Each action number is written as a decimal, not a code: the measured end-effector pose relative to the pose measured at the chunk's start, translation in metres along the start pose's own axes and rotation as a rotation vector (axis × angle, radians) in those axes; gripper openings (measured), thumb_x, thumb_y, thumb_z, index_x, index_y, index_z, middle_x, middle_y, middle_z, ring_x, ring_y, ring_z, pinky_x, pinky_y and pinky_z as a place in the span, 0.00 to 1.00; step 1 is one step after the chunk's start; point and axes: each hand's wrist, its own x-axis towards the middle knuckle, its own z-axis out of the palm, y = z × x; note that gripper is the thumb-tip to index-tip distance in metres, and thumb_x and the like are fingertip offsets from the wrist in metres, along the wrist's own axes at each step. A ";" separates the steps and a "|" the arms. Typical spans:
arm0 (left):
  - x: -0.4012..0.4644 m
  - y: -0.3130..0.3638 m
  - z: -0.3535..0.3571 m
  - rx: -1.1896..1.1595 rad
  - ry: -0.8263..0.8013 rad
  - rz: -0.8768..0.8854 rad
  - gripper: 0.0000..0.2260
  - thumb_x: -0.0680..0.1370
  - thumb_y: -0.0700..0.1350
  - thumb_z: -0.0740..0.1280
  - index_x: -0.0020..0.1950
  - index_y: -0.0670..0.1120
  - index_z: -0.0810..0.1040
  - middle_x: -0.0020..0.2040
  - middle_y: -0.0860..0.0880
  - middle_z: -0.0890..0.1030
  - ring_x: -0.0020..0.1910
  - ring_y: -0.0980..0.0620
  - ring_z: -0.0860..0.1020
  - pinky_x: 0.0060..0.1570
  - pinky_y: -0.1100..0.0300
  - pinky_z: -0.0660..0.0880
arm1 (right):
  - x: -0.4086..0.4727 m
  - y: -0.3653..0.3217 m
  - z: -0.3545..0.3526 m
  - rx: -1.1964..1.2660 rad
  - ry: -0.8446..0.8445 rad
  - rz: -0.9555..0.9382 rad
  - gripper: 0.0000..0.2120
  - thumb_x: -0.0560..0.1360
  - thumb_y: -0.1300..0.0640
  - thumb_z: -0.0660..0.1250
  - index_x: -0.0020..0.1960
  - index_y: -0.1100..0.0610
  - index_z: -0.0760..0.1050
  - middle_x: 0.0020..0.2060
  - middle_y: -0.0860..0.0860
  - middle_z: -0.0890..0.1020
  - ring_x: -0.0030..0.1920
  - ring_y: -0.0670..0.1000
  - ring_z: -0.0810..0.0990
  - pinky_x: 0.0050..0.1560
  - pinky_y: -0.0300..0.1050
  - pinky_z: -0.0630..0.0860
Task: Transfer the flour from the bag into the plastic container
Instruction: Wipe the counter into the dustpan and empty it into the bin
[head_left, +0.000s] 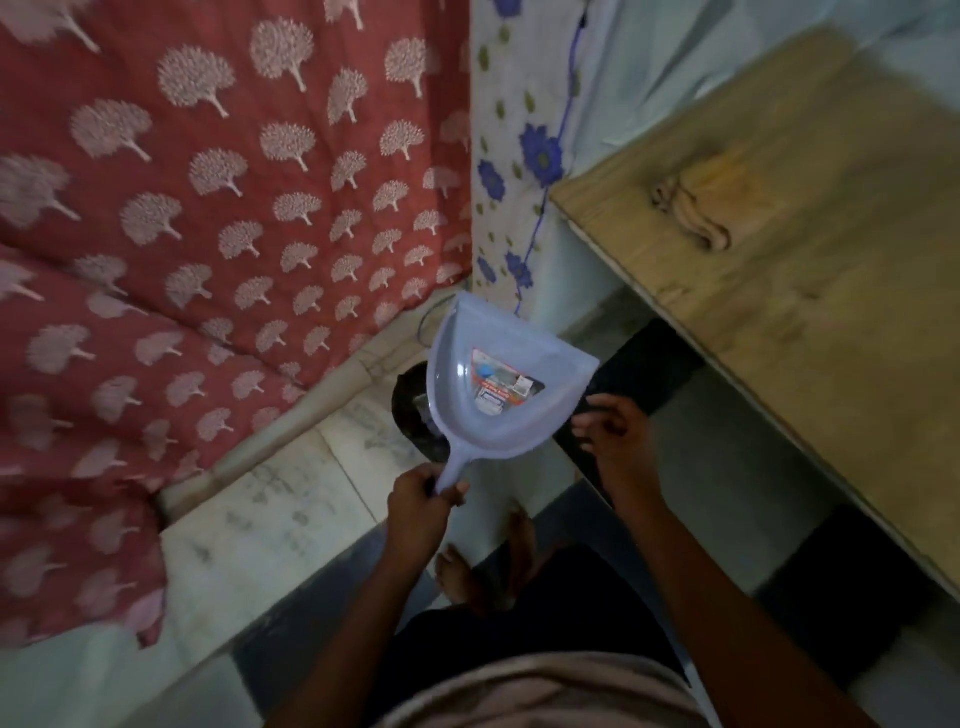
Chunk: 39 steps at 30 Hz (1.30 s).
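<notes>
Dustpan (498, 389) label: text unreadable

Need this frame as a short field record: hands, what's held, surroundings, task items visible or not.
left hand: grips the handle of the dustpan
right hand: holds nothing, fingers loosely curled, beside the dustpan's rim
dustpan: pale blue plastic, label sticker inside, held above the floor
floor: light tiles
wooden board: at right
red patterned cloth: at left
flour bag, container: not visible
</notes>
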 end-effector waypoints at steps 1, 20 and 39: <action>-0.008 0.003 0.003 0.012 -0.018 0.006 0.03 0.73 0.43 0.75 0.40 0.46 0.84 0.34 0.50 0.85 0.36 0.51 0.84 0.43 0.53 0.78 | -0.007 -0.006 -0.011 0.012 0.004 -0.012 0.15 0.74 0.67 0.67 0.49 0.47 0.80 0.41 0.57 0.86 0.42 0.57 0.84 0.43 0.47 0.81; 0.007 0.053 0.104 0.183 -0.079 0.001 0.09 0.74 0.37 0.68 0.52 0.46 0.81 0.40 0.45 0.82 0.36 0.46 0.79 0.40 0.46 0.78 | 0.103 -0.051 -0.179 -0.042 0.086 -0.199 0.08 0.75 0.70 0.69 0.52 0.61 0.81 0.39 0.50 0.83 0.41 0.48 0.82 0.48 0.50 0.82; 0.089 0.083 0.143 0.246 -0.190 0.053 0.10 0.75 0.30 0.64 0.48 0.43 0.77 0.41 0.45 0.81 0.40 0.46 0.79 0.41 0.48 0.75 | 0.293 -0.127 -0.105 -1.359 0.096 -0.430 0.28 0.73 0.51 0.68 0.72 0.46 0.67 0.64 0.60 0.72 0.60 0.67 0.72 0.57 0.60 0.71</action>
